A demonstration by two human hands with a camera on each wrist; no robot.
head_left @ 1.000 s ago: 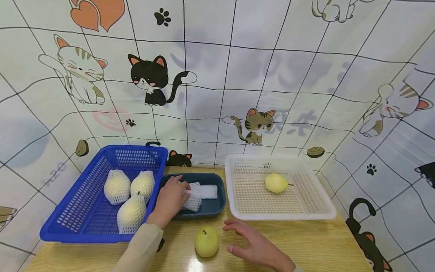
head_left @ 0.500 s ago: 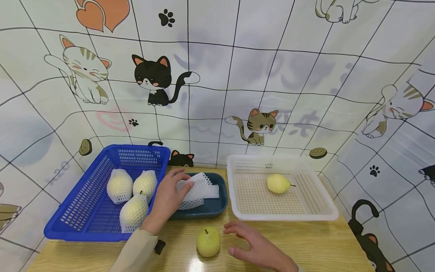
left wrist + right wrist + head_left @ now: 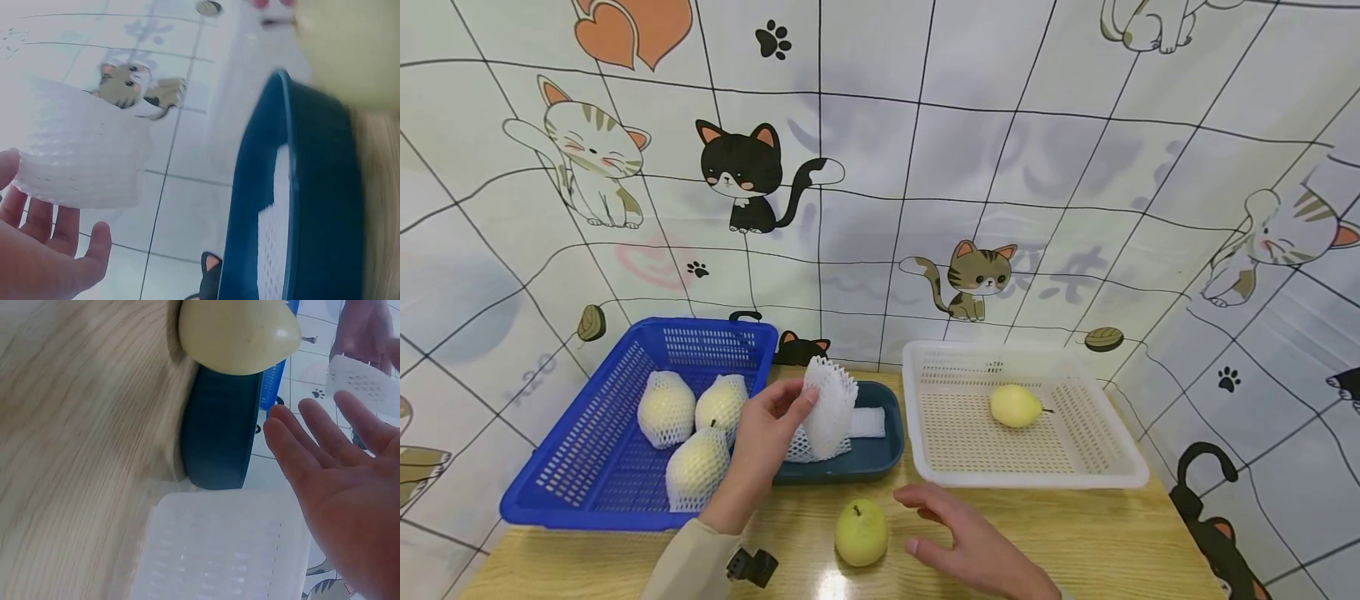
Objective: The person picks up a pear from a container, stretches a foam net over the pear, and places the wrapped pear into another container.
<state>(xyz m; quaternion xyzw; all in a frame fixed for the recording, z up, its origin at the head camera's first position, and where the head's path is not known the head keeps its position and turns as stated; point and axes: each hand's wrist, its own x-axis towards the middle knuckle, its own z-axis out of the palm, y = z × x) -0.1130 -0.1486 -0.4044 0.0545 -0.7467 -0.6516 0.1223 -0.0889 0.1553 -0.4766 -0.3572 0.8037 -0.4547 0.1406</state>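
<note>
The left hand (image 3: pixel 758 442) pinches a white foam net (image 3: pixel 830 408) between thumb and fingers, above the dark tray (image 3: pixel 842 476), where more nets (image 3: pixel 868 423) lie; the right hand (image 3: pixel 973 546), its fingers apart and loosely bent, is just beside a pear (image 3: pixel 861 535) on the worktop (image 3: pixel 1090 542); three wrapped pears (image 3: pixel 697 473) sit in the blue basket (image 3: pixel 591 522), a bare yellow pear (image 3: pixel 1015 406) in the white basket (image 3: pixel 1030 481).

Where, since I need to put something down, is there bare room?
Bare table lies in front of the white basket, right of the right hand. The basket's floor is free left of its pear. It is crowded at the teal tray, where the left hand holds a foam net.
</note>
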